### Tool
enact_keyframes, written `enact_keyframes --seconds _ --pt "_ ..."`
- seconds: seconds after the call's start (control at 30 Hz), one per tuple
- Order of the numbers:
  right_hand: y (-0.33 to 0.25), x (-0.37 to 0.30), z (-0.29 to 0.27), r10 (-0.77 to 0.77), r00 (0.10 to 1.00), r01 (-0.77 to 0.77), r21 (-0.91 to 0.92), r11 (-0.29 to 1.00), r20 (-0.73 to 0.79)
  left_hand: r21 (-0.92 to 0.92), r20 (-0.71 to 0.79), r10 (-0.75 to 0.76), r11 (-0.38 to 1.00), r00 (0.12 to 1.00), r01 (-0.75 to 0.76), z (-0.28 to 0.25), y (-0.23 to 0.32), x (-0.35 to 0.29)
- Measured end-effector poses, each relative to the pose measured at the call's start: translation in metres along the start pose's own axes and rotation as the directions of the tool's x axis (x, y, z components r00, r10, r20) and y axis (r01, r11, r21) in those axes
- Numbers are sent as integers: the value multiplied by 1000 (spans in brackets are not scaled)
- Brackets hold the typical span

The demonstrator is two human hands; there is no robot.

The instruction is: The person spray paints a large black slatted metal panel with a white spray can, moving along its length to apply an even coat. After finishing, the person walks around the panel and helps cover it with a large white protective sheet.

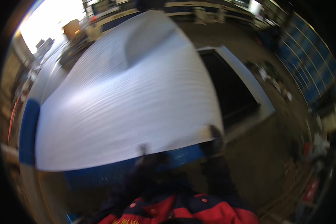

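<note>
A large white foam sheet (138, 108) spreads across the middle, its far part lifted in a billow. My left hand (147, 156), dark and blurred, pinches the sheet's near edge, one digit showing on top. At the near right corner my right hand (214, 143) is closed on the same sheet; its lower fingers are hidden. Blue plastic film (112, 173) shows beneath the near edge. To the right, partly covered by the foam, a dark flat panel (229, 86) lies on another white sheet (263, 98).
A blue roll or padded edge (29, 130) stands at the left of the foam. A blue panelled rack (306, 59) rises at the far right. Loose scraps (274, 80) litter the floor nearby. A cardboard box (71, 28) sits far left, near a bright opening.
</note>
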State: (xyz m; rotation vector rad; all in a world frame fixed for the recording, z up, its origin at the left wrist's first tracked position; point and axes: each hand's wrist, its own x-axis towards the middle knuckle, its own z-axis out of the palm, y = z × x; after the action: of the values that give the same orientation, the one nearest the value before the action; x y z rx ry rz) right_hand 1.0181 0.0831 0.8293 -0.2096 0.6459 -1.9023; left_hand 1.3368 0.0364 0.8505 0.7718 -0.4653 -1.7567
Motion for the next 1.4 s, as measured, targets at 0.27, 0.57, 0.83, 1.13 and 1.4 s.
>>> enact_keyframes --seconds 0.27,0.57,0.83,1.13,1.4 --pt "45 -15 -27 91 977 -19 -347 938 193 -223 -502 66 953 862 -203 -242 124 -21" --pt "-21 -2 -33 126 991 -122 -566 815 -32 551 -473 417 827 776 -108 -264 113 -29" --pt "-209 128 -209 -229 928 281 -151 948 293 918 -18 565 336 825 -210 -107 -13 -60" --pt "-482 171 -282 -207 933 105 328 939 294 785 -10 41 619 999 -17 217 -284 25" --pt "-387 199 -295 204 964 -205 8 979 -168 796 65 -352 582 934 164 357 -467 108"
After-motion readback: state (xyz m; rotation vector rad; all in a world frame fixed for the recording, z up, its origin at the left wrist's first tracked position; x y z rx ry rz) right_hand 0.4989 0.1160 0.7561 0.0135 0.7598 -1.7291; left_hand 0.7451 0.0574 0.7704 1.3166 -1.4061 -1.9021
